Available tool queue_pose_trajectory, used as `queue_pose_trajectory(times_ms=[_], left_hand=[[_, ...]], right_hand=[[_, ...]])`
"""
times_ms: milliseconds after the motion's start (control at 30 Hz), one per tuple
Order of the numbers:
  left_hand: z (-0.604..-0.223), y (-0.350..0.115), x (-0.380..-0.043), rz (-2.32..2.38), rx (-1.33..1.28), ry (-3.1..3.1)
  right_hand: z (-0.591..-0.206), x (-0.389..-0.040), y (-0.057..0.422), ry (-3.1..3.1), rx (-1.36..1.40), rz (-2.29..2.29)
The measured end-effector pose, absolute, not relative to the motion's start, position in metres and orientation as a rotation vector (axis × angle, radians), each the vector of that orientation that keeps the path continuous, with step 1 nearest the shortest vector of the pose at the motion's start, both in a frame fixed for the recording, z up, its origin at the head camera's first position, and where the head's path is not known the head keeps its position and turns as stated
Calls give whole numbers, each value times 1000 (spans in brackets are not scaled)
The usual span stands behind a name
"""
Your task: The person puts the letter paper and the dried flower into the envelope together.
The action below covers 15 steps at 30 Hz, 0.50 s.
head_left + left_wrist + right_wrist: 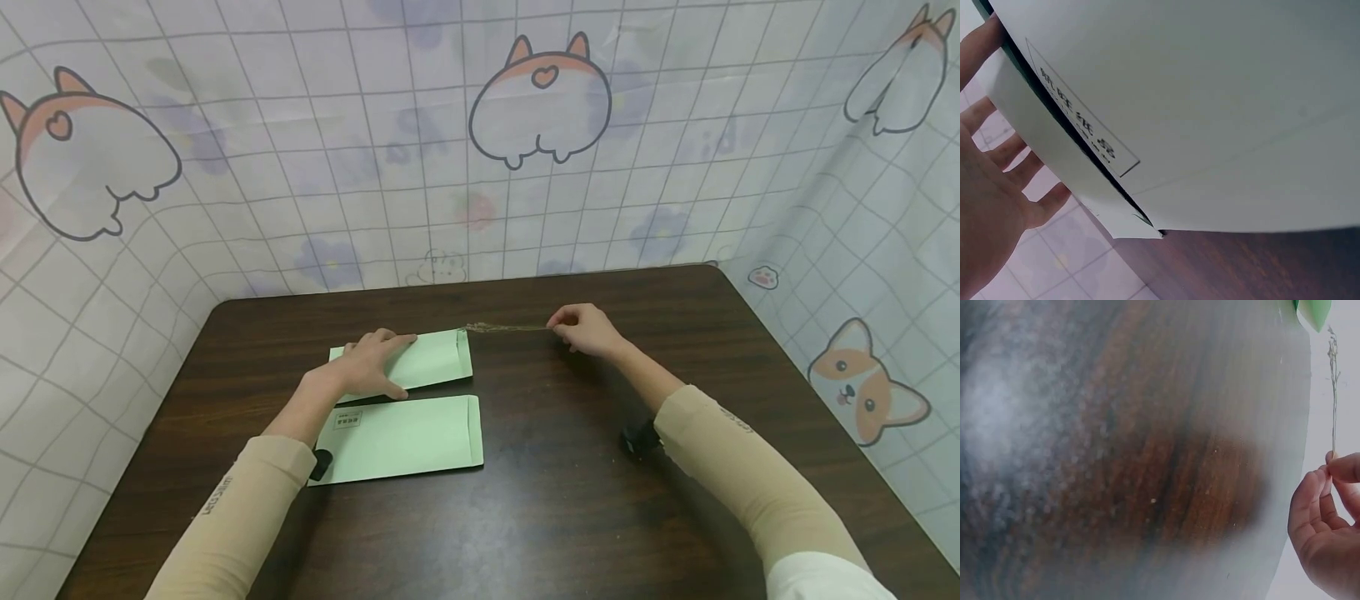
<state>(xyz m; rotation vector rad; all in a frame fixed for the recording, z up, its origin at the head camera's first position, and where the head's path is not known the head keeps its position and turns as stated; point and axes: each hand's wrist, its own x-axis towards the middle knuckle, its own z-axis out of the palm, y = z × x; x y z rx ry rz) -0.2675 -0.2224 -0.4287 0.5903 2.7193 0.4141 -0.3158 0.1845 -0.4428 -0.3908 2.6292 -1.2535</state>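
Observation:
A pale green envelope (431, 354) lies on the table. My left hand (367, 364) spans it, with the thumb at its near edge and the fingers at its far edge. In the left wrist view, those fingers (1013, 153) line the envelope's far side. My right hand (588, 331) pinches the thin stalk of a dried grass sprig (487, 327) between thumb and fingertips. The sprig's feathery tip points left, at the flap end of that envelope. In the right wrist view the sprig (1334, 394) stands just below a green envelope corner (1316, 311).
A second green envelope (405, 442) with a small printed box lies flat in front of the first. Both are on a dark wooden table (540, 517). Patterned cloth (420, 167) hangs behind the table and along its sides.

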Motion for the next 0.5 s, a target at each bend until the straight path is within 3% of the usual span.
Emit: queue_pose_trajectory(times_ms=[500], left_hand=[[-430, -224, -269, 419, 601, 2719]], right_hand=[[-443, -314, 180, 2606, -429, -1207]])
